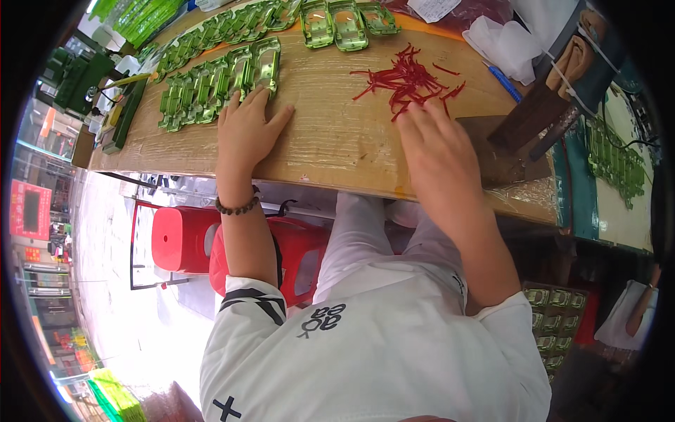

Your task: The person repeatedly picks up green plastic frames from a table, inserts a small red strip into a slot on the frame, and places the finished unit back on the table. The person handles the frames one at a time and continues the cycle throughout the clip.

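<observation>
My left hand [249,128] lies on the table with its fingers spread, the fingertips touching the near end of a green plastic frame [265,65]. That frame is the rightmost in a row of several similar green frames [200,90] standing side by side. At the right, my right hand [439,148] reaches to the near edge of a loose pile of thin red strips [404,76]. Its fingers are pressed together and point down into the strips. The thumb is hidden, and whatever the fingertips pinch cannot be made out.
More green frames stand in a back row [225,29] and in a group [344,24] at the far edge. A blue pen [505,83] and white crumpled plastic [500,48] lie at the right. Beside my right hand stands a dark metal post [531,116]. A red stool [184,239] is below.
</observation>
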The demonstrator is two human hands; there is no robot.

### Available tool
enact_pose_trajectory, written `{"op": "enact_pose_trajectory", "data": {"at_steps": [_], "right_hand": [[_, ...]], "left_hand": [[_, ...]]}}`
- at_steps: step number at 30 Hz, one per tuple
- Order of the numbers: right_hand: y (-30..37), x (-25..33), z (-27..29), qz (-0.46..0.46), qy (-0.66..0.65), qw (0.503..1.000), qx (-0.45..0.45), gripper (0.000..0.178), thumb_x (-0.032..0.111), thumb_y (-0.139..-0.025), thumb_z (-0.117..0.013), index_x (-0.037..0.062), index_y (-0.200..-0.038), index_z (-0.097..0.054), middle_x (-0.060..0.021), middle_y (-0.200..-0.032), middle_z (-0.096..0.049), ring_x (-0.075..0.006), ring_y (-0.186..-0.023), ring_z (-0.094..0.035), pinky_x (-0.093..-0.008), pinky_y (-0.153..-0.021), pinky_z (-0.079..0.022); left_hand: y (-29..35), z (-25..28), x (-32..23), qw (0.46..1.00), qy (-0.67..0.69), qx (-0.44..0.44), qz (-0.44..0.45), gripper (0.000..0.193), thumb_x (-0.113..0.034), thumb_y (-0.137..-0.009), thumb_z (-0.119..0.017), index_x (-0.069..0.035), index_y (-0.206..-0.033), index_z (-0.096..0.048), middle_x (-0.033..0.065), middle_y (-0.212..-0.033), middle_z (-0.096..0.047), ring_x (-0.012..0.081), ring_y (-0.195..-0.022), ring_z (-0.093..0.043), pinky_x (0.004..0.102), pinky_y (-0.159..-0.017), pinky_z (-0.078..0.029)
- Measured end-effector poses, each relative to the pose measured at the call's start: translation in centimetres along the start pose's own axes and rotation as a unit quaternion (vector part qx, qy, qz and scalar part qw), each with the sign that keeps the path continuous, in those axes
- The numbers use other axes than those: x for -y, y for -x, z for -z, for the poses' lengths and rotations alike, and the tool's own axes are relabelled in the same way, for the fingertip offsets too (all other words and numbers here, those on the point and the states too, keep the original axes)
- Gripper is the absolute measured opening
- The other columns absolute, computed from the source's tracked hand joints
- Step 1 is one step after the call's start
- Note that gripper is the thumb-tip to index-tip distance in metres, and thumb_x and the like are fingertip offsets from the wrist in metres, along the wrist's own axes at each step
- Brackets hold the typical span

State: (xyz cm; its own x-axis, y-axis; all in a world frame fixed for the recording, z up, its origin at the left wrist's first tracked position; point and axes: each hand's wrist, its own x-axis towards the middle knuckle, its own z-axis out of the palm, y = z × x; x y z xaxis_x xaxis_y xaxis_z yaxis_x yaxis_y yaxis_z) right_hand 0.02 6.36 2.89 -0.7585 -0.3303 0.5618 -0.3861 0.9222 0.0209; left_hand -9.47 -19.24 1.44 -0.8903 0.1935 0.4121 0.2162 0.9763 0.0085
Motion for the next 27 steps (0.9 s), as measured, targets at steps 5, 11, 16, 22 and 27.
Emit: {"op": "enact_pose_trajectory", "data": {"at_steps": [5,11,16,22,27], "right_hand": [[-1.5,-0.7,-1.0,-0.061,0.051,0.994,0.071,0.035,-0.001,-0.074,-0.046,-0.0049,-0.109,-0.052,-0.0177,-0.101,-0.059,-0.0297,-0.104,-0.051,-0.0360,-0.088,-0.040],[-0.5,-0.4,-0.7,-0.026,-0.017,0.999,0.023,0.018,0.003,-0.070,-0.052,-0.0003,-0.087,-0.056,-0.0119,-0.078,-0.059,-0.0266,-0.084,-0.055,-0.0349,-0.074,-0.044],[-0.8,-0.5,-0.1,0.023,0.003,0.998,0.050,0.017,0.003,-0.071,-0.051,0.0006,-0.086,-0.056,-0.0103,-0.075,-0.056,-0.0252,-0.080,-0.054,-0.0343,-0.072,-0.044],[0.3,-1.1,-0.2,0.058,-0.137,0.988,-0.031,0.025,-0.003,-0.069,-0.056,-0.0003,-0.094,-0.058,-0.0107,-0.078,-0.059,-0.0237,-0.073,-0.057,-0.0322,-0.066,-0.046],[2.1,0.8,0.9,0.008,-0.407,0.888,-0.214,0.027,-0.014,-0.066,-0.060,-0.0025,-0.090,-0.061,-0.0132,-0.081,-0.062,-0.0233,-0.068,-0.060,-0.0280,-0.057,-0.048]], "left_hand": [[2.1,0.9,-0.1,0.998,0.059,-0.032,-0.010,0.043,-0.040,-0.079,-0.058,-0.004,-0.103,-0.058,0.0100,-0.108,-0.059,0.0359,-0.110,-0.047,0.0447,-0.093,-0.033],[6.0,3.5,-1.4,0.984,0.153,-0.088,0.019,0.032,-0.030,-0.074,-0.065,-0.003,-0.088,-0.060,0.0126,-0.092,-0.061,0.0339,-0.099,-0.052,0.0385,-0.083,-0.040],[4.1,2.7,-2.2,0.968,0.128,-0.216,0.026,0.047,-0.029,-0.068,-0.071,-0.002,-0.102,-0.053,0.0162,-0.087,-0.060,0.0336,-0.086,-0.055,0.0374,-0.071,-0.045],[3.8,1.8,-3.3,0.937,0.319,-0.097,0.107,0.061,-0.022,-0.066,-0.073,-0.001,-0.116,-0.044,0.0162,-0.092,-0.061,0.0280,-0.085,-0.060,0.0357,-0.072,-0.047],[9.2,4.6,-7.3,0.519,0.844,0.102,0.085,0.073,-0.004,-0.063,-0.074,0.002,-0.125,-0.037,0.0130,-0.111,-0.054,0.0198,-0.103,-0.053,0.0308,-0.087,-0.041]]}}
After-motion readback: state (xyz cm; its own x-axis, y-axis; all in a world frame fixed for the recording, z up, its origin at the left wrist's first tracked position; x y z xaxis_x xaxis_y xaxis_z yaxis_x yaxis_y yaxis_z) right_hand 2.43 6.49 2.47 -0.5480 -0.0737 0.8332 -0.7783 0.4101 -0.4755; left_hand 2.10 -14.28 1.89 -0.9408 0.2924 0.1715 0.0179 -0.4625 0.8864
